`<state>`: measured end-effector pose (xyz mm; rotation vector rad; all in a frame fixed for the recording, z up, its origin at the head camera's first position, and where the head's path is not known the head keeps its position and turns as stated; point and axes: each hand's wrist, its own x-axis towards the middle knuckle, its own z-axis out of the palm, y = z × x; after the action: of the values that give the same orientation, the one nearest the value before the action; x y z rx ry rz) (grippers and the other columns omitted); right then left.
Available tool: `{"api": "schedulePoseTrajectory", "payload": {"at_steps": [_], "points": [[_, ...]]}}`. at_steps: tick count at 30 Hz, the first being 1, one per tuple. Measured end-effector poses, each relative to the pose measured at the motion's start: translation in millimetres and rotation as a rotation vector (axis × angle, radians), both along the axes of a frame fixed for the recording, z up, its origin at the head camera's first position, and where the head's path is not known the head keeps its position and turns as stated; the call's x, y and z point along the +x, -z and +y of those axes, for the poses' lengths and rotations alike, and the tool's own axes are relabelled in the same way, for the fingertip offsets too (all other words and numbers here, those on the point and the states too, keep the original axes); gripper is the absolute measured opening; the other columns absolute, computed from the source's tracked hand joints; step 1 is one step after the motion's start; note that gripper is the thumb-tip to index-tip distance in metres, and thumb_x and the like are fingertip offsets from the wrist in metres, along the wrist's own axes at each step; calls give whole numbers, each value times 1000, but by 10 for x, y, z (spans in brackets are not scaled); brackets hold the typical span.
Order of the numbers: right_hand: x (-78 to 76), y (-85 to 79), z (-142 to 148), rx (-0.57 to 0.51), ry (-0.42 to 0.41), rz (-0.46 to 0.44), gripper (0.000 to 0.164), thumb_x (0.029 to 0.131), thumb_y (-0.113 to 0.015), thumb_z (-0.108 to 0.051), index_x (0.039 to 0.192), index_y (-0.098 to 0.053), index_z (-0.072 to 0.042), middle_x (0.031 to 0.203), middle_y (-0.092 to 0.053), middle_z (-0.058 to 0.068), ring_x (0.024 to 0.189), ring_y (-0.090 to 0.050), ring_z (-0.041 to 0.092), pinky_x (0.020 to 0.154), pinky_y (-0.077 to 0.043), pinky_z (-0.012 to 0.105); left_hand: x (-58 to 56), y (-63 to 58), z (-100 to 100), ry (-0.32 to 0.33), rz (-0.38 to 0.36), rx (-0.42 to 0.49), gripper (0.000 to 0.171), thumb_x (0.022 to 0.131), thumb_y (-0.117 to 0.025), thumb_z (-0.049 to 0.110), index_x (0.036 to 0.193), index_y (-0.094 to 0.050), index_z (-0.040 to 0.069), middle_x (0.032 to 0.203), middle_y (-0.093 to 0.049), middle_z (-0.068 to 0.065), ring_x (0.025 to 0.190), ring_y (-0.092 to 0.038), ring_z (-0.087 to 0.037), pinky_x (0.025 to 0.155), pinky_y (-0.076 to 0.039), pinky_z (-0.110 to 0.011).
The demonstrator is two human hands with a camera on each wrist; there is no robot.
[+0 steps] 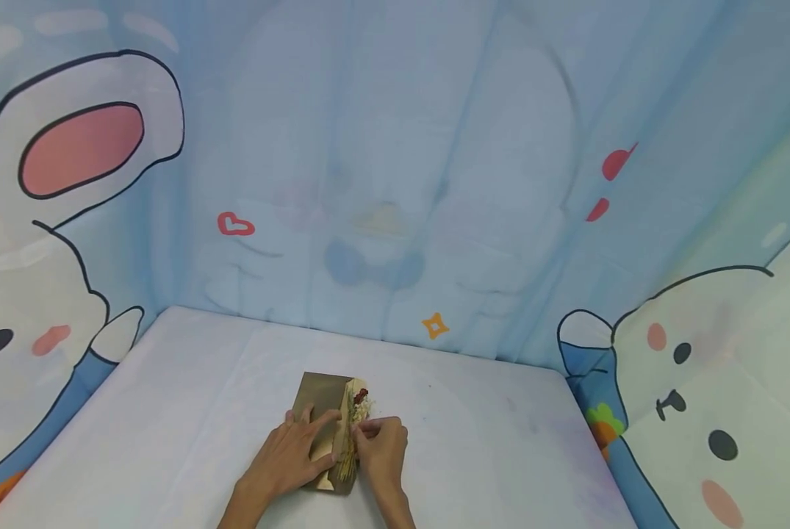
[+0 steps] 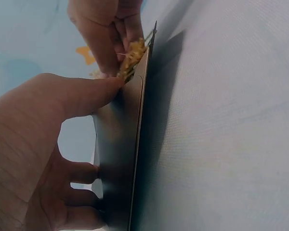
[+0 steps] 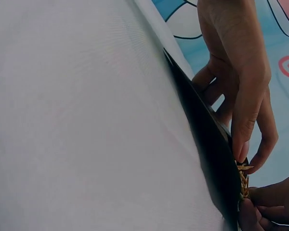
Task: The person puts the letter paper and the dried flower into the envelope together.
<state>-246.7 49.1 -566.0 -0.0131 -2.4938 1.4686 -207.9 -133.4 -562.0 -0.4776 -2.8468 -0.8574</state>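
Note:
A brown folded card or envelope (image 1: 322,393) with a lighter gold inside lies on the white table. A small bunch of dried flowers (image 1: 361,404), with a dark red bloom, tiny pale blossoms and straw-coloured stems, runs along its right side. My left hand (image 1: 289,452) rests across the card with spread fingers, its thumb and index fingertips beside the stems. From the right, my right hand (image 1: 383,448) pinches the bunch about its middle between thumb and index finger. In the left wrist view, the yellow stem ends (image 2: 135,53) stick out past the card's edge (image 2: 140,115).
White cloth covers the table (image 1: 500,433) around the card. Behind it hangs a blue curtain (image 1: 395,147) with cartoon animals, which also comes down along the left and right sides.

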Motion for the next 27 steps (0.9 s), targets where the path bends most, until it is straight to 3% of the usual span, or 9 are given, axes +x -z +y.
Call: {"api": "schedulePoseTrajectory", "payload": {"at_steps": [5, 13, 21, 27], "points": [[2, 53, -22, 34, 5, 36, 11, 84, -88, 5, 76, -81, 1, 62, -75, 9, 45, -62, 3, 43, -51, 18, 27, -12, 9, -15, 8, -9, 68, 98, -73, 59, 156, -56, 28, 153, -55, -42, 127, -58, -74, 98, -57, -72], [-3, 88, -86, 32, -83, 71, 9, 83, -86, 7, 78, -82, 1, 67, -78, 10, 53, -67, 3, 50, -54, 16, 23, 3, 63, -14, -5, 33, 65, 100, -69, 60, 156, -55, 30, 157, -52, -40, 129, -55, -77, 101, -56, -72], [40, 55, -54, 3, -157, 2, 2, 91, -81, 7, 92, -83, 7, 81, -82, 14, 60, -69, 5, 53, -55, 15, 90, -21, 85, -18, -1, -11, 68, 100, -69, 63, 158, -55, 30, 158, -52, -38, 130, -56, -74, 103, -56, -68], [24, 24, -6, -24, -219, 7, 20, 87, -81, 14, 107, -80, 12, 83, -78, 12, 63, -68, 6, 54, -57, 16, 90, -29, 75, -21, -6, -13, 69, 99, -70, 61, 159, -54, 30, 159, -51, -39, 131, -56, -73, 106, -54, -69]]}}
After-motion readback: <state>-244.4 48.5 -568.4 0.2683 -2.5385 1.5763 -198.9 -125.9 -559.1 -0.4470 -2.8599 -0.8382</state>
